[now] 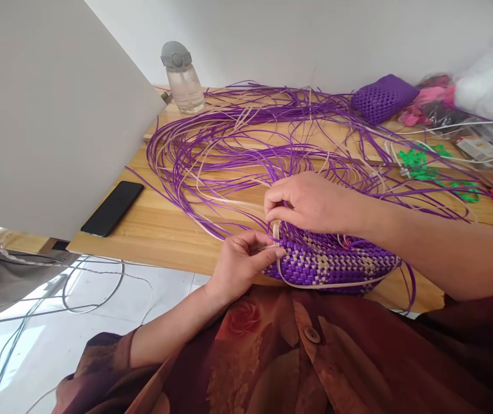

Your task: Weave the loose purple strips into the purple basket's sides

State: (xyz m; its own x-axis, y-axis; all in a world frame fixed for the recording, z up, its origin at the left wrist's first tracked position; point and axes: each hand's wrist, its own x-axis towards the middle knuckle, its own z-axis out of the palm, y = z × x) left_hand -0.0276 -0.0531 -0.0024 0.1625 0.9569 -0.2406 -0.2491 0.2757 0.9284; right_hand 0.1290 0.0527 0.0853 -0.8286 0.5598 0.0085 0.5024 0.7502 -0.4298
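Observation:
A half-woven basket [336,265] of purple and cream strips rests at the near edge of the wooden table [160,230], against my body. My left hand [240,265] pinches a cream strip at the basket's left corner, fingers closed. My right hand [309,202] sits on top of the basket's rim, thumb and fingers pinched on a purple strip. Long loose purple and cream strips [238,144] loop out from the basket across the table.
A black phone [112,208] lies at the table's left edge. A clear water bottle [183,79] stands at the back. A finished purple woven piece [382,98], pink items, green clips [419,164] and plastic bags lie at the right. A grey panel [48,115] stands left; cables hang below.

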